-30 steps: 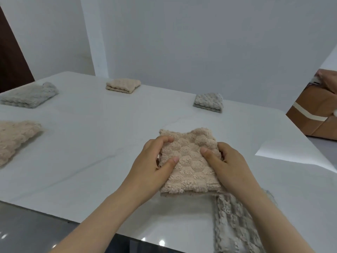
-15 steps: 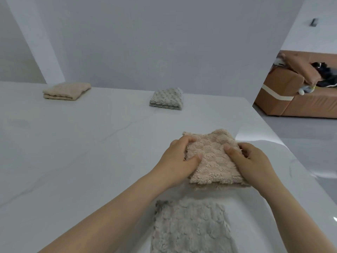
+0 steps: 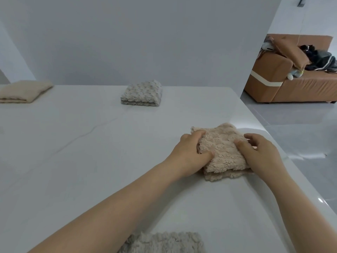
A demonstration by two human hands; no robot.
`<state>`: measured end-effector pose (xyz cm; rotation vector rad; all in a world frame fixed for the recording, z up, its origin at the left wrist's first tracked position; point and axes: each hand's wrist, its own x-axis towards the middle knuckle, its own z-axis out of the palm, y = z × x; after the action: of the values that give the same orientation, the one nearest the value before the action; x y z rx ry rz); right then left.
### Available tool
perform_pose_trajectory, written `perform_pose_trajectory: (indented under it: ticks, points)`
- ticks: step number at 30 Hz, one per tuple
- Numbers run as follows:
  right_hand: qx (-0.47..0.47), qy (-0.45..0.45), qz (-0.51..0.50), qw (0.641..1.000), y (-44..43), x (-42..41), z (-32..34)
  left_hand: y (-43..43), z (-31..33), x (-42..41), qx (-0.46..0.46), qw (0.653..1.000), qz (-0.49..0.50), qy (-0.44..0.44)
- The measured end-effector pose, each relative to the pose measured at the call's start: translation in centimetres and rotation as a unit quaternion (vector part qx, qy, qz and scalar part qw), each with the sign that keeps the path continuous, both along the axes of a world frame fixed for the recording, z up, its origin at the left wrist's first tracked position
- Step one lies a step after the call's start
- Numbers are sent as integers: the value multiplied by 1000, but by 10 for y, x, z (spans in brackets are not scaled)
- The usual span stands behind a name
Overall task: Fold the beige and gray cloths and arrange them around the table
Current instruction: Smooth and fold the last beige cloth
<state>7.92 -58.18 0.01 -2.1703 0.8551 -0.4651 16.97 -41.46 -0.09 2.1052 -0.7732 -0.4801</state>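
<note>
Beige fluffy folded cloth (image 3: pixel 224 152) lies near the right edge of the white marble counter (image 3: pixel 91 152), the left hand (image 3: pixel 189 154) and right hand (image 3: pixel 262 152) gripping its sides with curled fingers (image 3: pixel 206 154). A folded gray cloth (image 3: pixel 141 95) sits at the counter's far edge.

the table (image 3: pixel 73 161) offers a wide bare stretch left of the left forearm, reaching to the far edge. obstacles along that edge: a folded gray cloth (image 3: pixel 142 94) and, well apart at far left, a folded beige cloth (image 3: pixel 21 92); the wall (image 3: pixel 145 42) rises just behind both. the left hand (image 3: pixel 189 154) and right hand (image 3: pixel 260 154) occupy the held beige cloth (image 3: pixel 224 148) near the right edge. a near gray cloth (image 3: pixel 164 241) lies at the front edge; a bare strip separates it from the held beige cloth.
</note>
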Motion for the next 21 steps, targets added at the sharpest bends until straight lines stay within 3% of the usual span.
perform_pose_trajectory:
  ticks: [11,21]
  points:
    - [-80,-13,33,996,33,-17,21,36,18,-10,-4,998,44,-43]
    - [-114,-43,107,987,116,-28,50,126,46,-41,-30,993,91,-66]
